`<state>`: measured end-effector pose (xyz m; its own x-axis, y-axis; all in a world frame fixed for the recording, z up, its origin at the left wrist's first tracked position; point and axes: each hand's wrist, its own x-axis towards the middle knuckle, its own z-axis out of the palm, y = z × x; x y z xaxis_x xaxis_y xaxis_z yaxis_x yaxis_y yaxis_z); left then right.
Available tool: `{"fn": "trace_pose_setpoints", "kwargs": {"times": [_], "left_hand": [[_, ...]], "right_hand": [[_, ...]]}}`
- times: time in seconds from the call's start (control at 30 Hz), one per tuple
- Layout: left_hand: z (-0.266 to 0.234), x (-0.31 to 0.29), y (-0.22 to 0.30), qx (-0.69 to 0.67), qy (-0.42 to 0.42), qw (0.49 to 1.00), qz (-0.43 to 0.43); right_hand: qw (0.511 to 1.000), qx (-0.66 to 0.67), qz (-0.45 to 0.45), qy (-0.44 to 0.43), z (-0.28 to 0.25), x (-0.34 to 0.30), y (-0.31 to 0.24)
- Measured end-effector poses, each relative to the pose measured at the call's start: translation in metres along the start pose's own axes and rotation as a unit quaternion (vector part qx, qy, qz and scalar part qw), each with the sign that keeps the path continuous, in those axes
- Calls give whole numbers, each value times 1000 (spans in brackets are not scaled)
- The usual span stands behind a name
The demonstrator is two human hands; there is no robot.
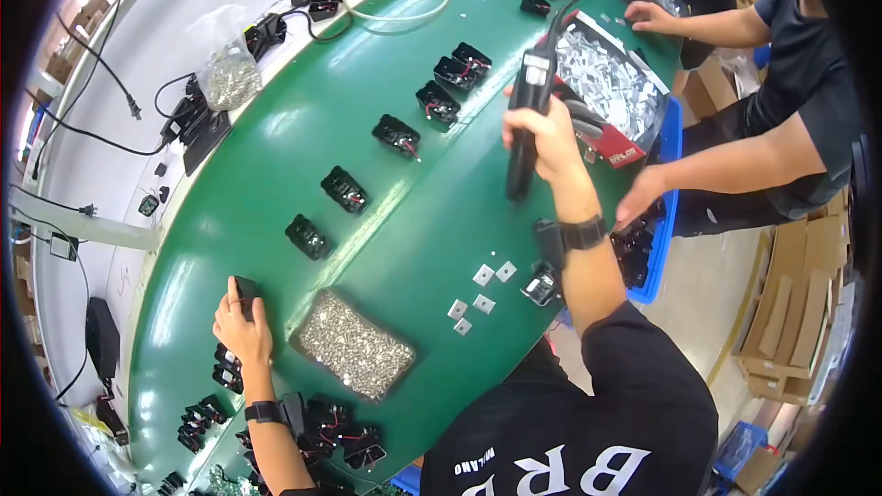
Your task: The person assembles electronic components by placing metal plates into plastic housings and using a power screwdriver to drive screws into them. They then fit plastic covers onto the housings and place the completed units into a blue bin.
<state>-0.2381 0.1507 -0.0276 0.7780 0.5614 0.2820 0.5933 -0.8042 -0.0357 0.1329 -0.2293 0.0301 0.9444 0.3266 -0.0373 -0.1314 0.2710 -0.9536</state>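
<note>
My right hand (556, 147) is wrapped round a black corded electric screwdriver (531, 78), raised over the right part of the green table (441, 202). My left hand (243, 331) rests at the table's left side, its fingers round a small black plastic housing (245, 290). Between my arms lies a tray of small screws (354, 344). Several square metal plates (483, 275) with holes are scattered to the right of it. Black housings (344, 189) with red wires stand in a slanting row towards the far side.
A red box of metal pieces (611, 83) stands at the right, near a co-worker's hands (643, 197). Below it is a blue crate (669, 248) of black parts. More housings (340, 432) crowd my left forearm. A plastic bag of small parts (230, 78) sits at the far edge.
</note>
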Motion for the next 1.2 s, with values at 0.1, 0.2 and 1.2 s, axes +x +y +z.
{"fn": "trace_pose_setpoints", "kwargs": {"times": [0.1, 0.2, 1.2], "left_hand": [[11, 4, -5, -25, 2, 1000, 16], [12, 6, -7, -63, -6, 997, 38], [-28, 69, 342, -134, -9, 945, 299]], "right_hand": [[995, 77, -39, 39, 11, 15, 7], [989, 116, -60, 69, 26, 16, -1], [962, 112, 181, -169, -56, 42, 32]]}}
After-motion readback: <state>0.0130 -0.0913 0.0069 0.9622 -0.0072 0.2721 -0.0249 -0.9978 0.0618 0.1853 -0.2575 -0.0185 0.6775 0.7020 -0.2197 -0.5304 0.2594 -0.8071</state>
